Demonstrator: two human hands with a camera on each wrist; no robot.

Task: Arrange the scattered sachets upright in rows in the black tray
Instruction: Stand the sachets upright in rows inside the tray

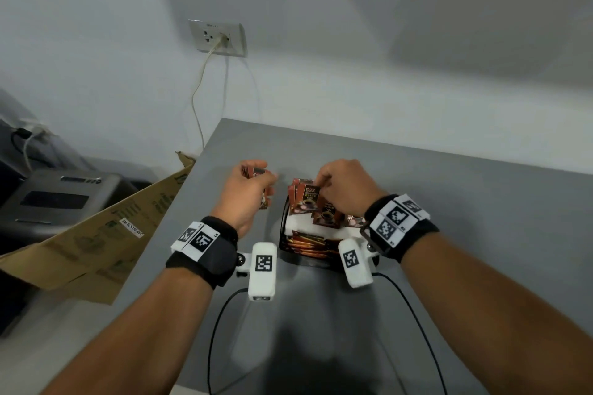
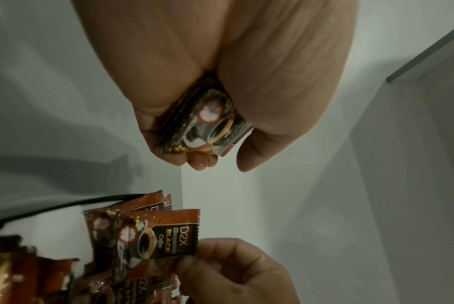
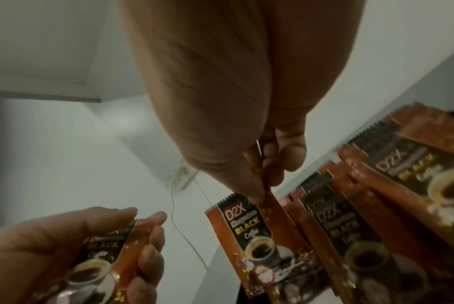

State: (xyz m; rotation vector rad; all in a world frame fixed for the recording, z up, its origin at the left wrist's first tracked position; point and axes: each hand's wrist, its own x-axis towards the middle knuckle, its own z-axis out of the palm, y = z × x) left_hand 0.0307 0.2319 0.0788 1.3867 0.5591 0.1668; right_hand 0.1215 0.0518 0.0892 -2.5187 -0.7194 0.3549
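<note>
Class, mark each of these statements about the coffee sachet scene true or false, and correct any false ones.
1. The right hand pinches the top of a sachet at the black tray. True.
2. The left hand is empty. False: it holds sachets.
3. A cable is plugged into the wall socket. True.
4. The tray sits on a red table. False: the table is grey.

Count: black tray (image 1: pixel 283 236), 1. Hands, 2: left hand (image 1: pixel 247 199), right hand (image 1: pixel 345 191). Held sachets: one pinched by the right, a small stack in the left, number unclear. Upright sachets (image 1: pixel 303 199) in tray: several, exact number untellable. Wall socket (image 1: pixel 218 38), 1.
</note>
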